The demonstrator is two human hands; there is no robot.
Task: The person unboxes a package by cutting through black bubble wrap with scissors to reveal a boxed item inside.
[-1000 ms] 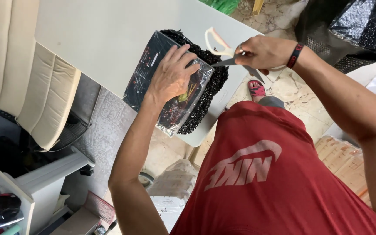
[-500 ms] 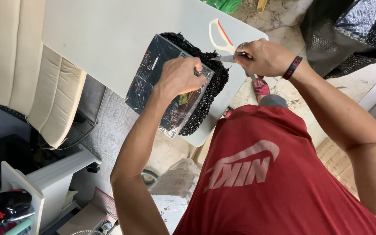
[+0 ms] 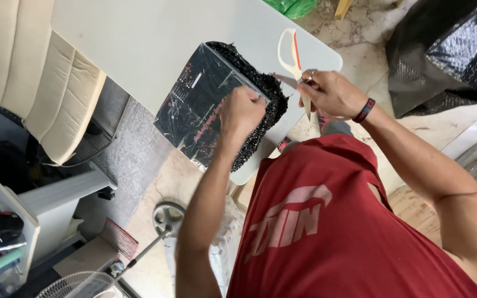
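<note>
Left hand (image 3: 242,112) now fisted at box (image 3: 200,107) edge

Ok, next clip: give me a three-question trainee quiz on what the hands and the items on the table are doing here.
1. True or false: the right hand holds the scissors.
2. Multiple choice: where does the left hand rest? A) on the cream chair B) on the black plastic-wrapped box C) on the floor fan
3. Fill in: the box lies on black ____ wrap, at the near edge of the white table.

Key: 1 true; the right hand grips the cream-handled scissors at the pivot, handles pointing away. 2 B; the fist sits on the box's corner nearest the scissors. 3 bubble.
</note>
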